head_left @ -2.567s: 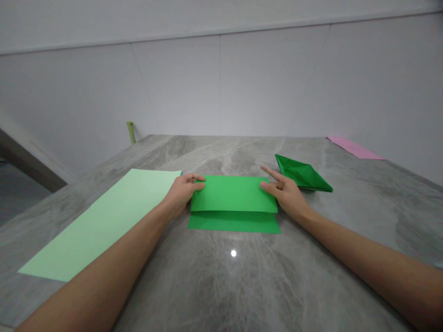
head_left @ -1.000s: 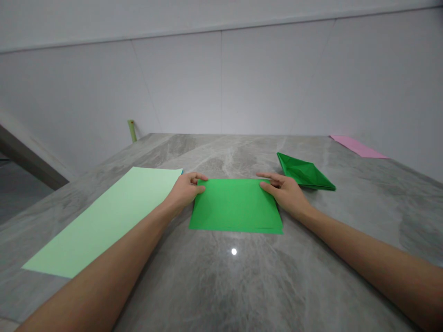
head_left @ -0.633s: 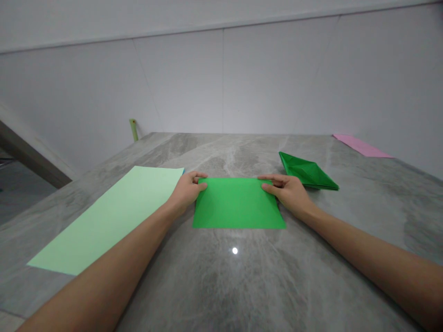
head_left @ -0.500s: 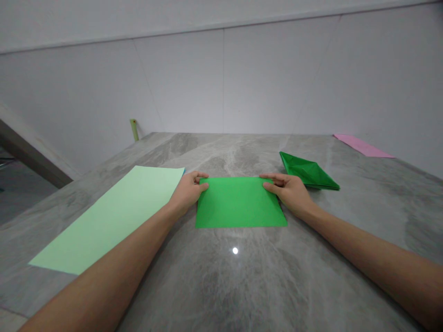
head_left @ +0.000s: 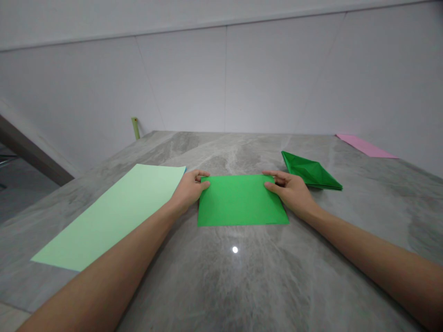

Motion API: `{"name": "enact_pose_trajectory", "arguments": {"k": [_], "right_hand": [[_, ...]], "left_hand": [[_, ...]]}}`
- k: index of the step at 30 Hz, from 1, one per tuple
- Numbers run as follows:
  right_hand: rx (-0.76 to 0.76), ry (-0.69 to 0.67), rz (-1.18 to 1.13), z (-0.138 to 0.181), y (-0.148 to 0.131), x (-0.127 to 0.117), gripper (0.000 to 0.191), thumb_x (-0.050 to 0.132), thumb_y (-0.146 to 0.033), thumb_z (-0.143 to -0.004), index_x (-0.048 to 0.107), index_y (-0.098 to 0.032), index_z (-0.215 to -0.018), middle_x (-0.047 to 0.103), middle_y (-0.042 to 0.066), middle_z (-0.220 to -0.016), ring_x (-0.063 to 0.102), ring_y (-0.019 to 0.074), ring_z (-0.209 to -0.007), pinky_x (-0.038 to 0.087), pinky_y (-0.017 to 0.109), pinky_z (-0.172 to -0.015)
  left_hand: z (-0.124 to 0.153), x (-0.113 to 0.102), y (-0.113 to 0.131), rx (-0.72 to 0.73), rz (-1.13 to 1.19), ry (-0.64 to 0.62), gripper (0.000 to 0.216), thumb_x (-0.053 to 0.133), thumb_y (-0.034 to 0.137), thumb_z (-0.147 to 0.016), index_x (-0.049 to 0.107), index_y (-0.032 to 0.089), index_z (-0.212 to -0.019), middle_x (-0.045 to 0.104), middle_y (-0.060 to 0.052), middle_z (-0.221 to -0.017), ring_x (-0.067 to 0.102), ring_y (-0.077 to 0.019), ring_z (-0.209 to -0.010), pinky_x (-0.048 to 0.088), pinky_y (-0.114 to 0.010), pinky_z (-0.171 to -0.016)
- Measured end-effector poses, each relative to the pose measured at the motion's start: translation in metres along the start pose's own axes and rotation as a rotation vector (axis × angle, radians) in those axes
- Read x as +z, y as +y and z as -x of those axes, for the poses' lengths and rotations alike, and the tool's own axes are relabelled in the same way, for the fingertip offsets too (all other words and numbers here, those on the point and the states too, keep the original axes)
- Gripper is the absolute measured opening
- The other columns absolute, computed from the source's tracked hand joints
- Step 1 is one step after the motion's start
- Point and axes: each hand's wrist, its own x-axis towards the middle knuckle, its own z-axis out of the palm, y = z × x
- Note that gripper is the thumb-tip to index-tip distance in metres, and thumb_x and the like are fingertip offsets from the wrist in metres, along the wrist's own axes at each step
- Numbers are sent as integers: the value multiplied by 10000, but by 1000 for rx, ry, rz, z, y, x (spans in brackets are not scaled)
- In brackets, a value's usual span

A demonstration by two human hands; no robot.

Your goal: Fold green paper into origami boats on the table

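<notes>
Bright green rectangular paper (head_left: pixel 242 202): on the grey marbled table (head_left: pixel 235 290), near its middle, long edge toward the person.
Left hand (head_left: pixel 191 189): thumb and fingers clamped on the paper's far left corner.
Right hand (head_left: pixel 291 191): thumb and fingers clamped on its far right corner.
Dark green folded paper piece (head_left: pixel 311 173): just beyond the right hand.
Pale green long sheet (head_left: pixel 110 212): left side, partly hidden by the left forearm (head_left: pixel 134 258).
Pink sheet (head_left: pixel 367 146): far right, by the white wall (head_left: pixel 270 78).

hands (head_left: pixel 191 188) (head_left: pixel 293 191): 2 | paper sheets (head_left: pixel 242 200) (head_left: pixel 114 212) (head_left: pixel 367 146): 3+ | paper boat (head_left: pixel 313 173): 1 | table (head_left: pixel 238 290): 1
</notes>
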Motion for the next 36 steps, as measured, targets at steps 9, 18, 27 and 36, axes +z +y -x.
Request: {"name": "enact_pose_trajectory", "arguments": {"k": [9,18,27,36], "right_hand": [[8,-6,-4,-2,4,0,445,694,-305,-719,698,-146,-1135,750,61,-846,692,227,-769,531,331,-686],[9,1,36,-1,-1,1,445,681,-316,-706,706,-137,-1112,748,62,-830,691,231,-763,528,333,-685],[-7,0,81,-1,-2,1,453,677,-345,-716,703,-136,-1117,737,58,-809,674,223,-739,513,337,-676],[-13,4,91,0,-5,1,450,678,-353,-708,712,-132,-1099,706,36,-733,651,207,-673,503,319,-620]], "left_hand": [[-2,-4,2,14,-188,35,274,653,224,-740,664,137,-999,600,-18,-747,579,-164,-659,461,-280,-624],[7,-10,13,658,-625,102,316,640,267,-850,653,178,-1153,563,-119,-1274,497,-267,-1230,373,-457,-1085],[20,-4,17,759,-919,-260,494,581,439,-909,543,241,-1361,295,-96,-1575,146,-412,-1454,223,-626,-1131],[8,-2,9,696,-994,-295,609,564,534,-887,448,295,-1435,240,-90,-1597,87,-443,-1456,185,-716,-1085]]}}
